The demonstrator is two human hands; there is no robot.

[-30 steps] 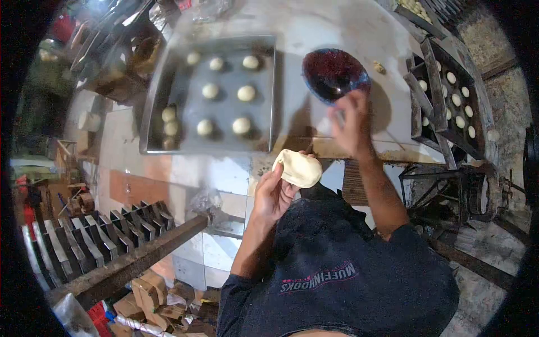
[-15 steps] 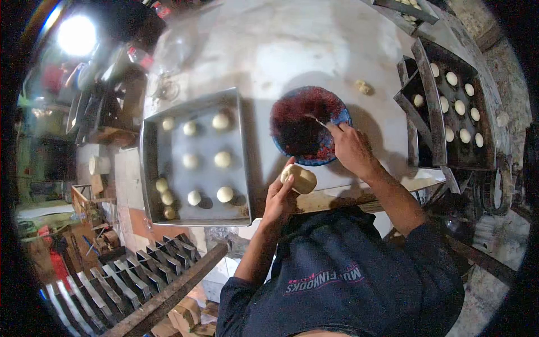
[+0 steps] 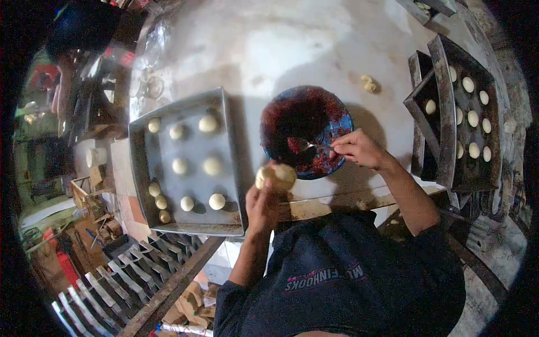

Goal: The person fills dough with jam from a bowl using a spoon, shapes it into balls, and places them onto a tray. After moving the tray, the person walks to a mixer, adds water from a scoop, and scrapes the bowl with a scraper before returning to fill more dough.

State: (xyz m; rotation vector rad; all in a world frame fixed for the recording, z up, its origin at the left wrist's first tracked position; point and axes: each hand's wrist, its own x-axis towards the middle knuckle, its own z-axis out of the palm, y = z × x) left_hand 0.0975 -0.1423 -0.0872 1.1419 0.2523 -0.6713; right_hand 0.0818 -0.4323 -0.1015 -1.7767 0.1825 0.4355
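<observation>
Both hands full: left hand (image 3: 263,206) holds dough (image 3: 284,176) (blurry), right hand (image 3: 360,150) holds spoon (image 3: 305,145) w/ red mix (image 3: 294,144), now nearer the dough.

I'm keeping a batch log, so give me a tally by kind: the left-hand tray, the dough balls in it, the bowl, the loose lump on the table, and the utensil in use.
Tray: 1
Dough balls in it: 10
Bowl: 1
Loose lump: 1
Utensil: 1
Total: 14
</observation>
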